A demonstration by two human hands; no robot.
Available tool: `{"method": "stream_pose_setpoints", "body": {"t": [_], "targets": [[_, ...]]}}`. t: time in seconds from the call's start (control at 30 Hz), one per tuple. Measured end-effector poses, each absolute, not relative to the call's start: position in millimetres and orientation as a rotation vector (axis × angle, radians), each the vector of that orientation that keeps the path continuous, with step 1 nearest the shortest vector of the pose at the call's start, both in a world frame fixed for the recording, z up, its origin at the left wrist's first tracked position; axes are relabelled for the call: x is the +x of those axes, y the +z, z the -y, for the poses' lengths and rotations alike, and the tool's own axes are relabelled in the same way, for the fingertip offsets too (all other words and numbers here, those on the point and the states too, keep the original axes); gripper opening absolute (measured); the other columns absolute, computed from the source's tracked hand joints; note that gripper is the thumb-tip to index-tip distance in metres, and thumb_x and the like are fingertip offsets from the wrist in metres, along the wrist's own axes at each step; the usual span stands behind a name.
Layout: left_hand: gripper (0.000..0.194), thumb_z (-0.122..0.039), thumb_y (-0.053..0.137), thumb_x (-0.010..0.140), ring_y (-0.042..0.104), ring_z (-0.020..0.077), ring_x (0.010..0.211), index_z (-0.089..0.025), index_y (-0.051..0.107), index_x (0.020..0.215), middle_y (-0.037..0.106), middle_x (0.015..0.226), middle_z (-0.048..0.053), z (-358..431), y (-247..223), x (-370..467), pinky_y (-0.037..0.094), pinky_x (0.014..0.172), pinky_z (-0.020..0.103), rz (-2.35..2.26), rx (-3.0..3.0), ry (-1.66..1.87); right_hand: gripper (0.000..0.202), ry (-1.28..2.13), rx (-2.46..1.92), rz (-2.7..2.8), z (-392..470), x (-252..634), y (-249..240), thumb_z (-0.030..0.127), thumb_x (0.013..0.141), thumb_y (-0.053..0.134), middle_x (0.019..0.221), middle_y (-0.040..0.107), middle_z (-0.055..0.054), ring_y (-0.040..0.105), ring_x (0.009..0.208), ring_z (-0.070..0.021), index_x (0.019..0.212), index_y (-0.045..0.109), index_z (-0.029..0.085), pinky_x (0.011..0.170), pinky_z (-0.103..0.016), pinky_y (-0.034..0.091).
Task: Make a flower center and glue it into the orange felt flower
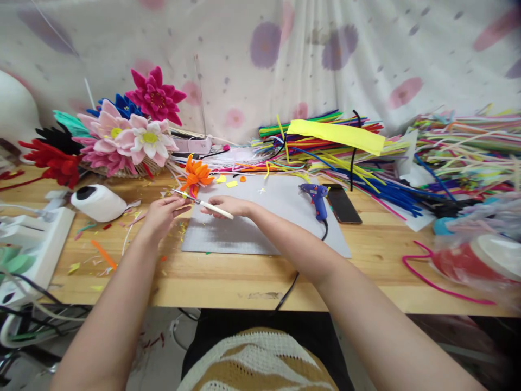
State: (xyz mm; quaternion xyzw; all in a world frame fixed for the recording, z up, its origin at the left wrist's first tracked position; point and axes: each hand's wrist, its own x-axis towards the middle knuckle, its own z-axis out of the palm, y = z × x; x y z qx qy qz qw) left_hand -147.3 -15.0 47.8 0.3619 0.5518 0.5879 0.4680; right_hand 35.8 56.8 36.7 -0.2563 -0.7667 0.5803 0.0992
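Observation:
My right hand (pixel 228 206) is closed round a pair of scissors (pixel 217 210) with pale handles, over the left part of a grey mat (pixel 260 228). The blades point left, just above the fingertips of my left hand (pixel 165 214). Those left fingers are drawn together in a pinch; whatever is between them is too small to make out. An orange fuzzy flower (pixel 197 172) is just beyond the blades, and a bit of yellow shows by the scissor tips. Small yellow scraps (pixel 232 184) lie on the mat nearby.
A blue glue gun (pixel 315 198) lies on the mat beside a black phone (pixel 345 205). Pipe cleaners (pixel 366 168) are heaped at the back right. Fuzzy flowers (pixel 122 133), a white thread cone (pixel 99 203) and a power strip (pixel 57 244) occupy the left.

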Motion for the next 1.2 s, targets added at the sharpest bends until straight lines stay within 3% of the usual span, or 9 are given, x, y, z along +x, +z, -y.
{"method": "stream_pose_setpoints", "body": {"t": [0.33,0.6,0.8,1.2], "targets": [[0.024,-0.022,0.078,0.047,0.066,0.026,0.088,-0.012,0.064,0.064,0.07,0.079,0.009,23,51,-161,0.055,0.067,0.031,-1.416,0.823,1.377,0.047,1.692,-0.752,2.251,-56,27,30,0.061,0.066,0.062,0.055,0.046,0.007,0.042,0.047,-0.0045,0.071,0.045,0.017,0.046,-0.018,0.032],[0.025,-0.031,0.078,0.051,0.065,0.0203,0.083,-0.013,0.068,0.066,0.069,0.079,0.007,20,49,-152,0.054,0.078,0.034,-1.376,0.916,1.416,0.04,1.76,-0.725,2.366,-54,49,45,0.054,0.075,0.057,0.061,0.044,0.007,0.041,0.052,-0.0056,0.08,0.045,0.017,0.048,-0.019,0.034],[0.024,-0.031,0.078,0.052,0.064,0.021,0.084,-0.013,0.068,0.065,0.068,0.081,0.007,17,51,-145,0.054,0.076,0.035,-1.349,0.972,1.388,0.035,1.635,-0.696,2.416,-55,52,45,0.05,0.076,0.057,0.063,0.046,0.005,0.042,0.053,-0.0057,0.079,0.047,0.016,0.049,-0.019,0.033],[0.019,-0.027,0.076,0.053,0.064,0.0214,0.085,-0.014,0.067,0.063,0.068,0.08,0.007,18,50,-148,0.054,0.073,0.033,-1.358,0.924,1.394,0.044,1.616,-0.768,2.36,-54,46,36,0.059,0.072,0.056,0.058,0.046,0.007,0.041,0.049,-0.0054,0.075,0.046,0.017,0.048,-0.02,0.032]]}}
